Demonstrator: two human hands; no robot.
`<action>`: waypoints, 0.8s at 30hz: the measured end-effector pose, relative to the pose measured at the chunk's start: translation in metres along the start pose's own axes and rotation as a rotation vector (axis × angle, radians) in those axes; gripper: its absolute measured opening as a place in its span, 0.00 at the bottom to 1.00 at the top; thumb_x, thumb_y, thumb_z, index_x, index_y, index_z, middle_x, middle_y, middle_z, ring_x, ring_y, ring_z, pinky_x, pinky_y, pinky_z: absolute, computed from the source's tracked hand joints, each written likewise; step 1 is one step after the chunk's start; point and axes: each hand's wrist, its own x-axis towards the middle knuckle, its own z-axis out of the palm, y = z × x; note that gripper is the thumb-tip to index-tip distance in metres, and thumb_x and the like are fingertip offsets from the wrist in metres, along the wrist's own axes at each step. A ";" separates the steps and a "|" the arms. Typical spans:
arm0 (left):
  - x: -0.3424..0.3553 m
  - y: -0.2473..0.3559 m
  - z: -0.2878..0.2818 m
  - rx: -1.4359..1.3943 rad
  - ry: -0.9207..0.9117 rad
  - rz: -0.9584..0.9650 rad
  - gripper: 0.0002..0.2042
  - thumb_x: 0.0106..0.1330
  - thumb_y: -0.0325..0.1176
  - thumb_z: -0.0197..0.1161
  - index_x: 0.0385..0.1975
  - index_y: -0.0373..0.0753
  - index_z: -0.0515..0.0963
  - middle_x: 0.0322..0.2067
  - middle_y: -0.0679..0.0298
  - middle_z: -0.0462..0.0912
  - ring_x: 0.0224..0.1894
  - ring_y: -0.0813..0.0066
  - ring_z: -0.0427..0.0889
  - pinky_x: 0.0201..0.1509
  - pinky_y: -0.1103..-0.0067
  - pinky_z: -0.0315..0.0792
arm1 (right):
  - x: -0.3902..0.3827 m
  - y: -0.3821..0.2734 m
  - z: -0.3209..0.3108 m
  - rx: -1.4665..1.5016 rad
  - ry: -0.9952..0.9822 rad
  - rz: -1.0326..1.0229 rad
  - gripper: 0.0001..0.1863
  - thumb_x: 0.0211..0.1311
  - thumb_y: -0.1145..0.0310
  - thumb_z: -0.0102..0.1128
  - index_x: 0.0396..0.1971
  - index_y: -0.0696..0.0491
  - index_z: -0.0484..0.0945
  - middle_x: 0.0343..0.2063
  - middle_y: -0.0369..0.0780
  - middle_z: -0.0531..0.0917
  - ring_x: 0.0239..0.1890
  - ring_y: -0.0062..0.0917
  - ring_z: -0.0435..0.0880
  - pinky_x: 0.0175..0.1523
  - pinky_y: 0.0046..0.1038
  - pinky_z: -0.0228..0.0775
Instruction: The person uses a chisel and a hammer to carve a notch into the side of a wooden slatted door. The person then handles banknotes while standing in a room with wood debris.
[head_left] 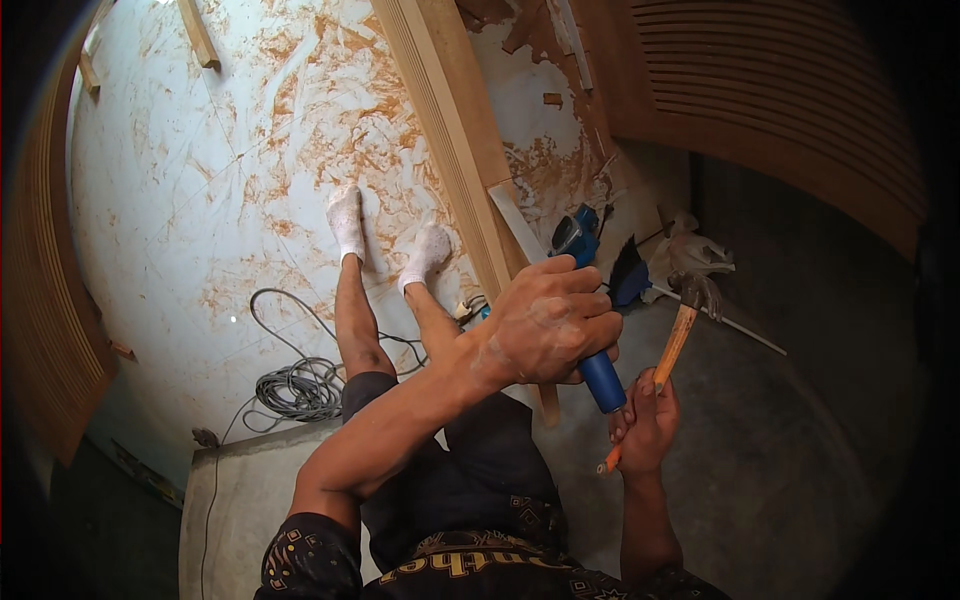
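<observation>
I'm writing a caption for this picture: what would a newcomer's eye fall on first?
Probably the blue handle in the left grip, just right of the centre, and the orange-handled hammer in the right grip beside it. Next, the long wooden beam slanting up to the top edge, with reddish dust strewn over the pale floor to its left.

Brown smears [385, 115] streak the pale floor [150, 200] beside grey concrete [255, 500].
</observation>
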 end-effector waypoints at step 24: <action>-0.005 -0.005 0.002 0.022 -0.009 -0.004 0.15 0.45 0.40 0.72 0.16 0.46 0.69 0.17 0.73 0.69 0.25 0.75 0.72 0.26 0.75 0.63 | 0.012 -0.009 0.006 -0.029 -0.025 -0.018 0.16 0.76 0.56 0.52 0.37 0.53 0.65 0.15 0.29 0.63 0.12 0.10 0.60 0.16 0.16 0.55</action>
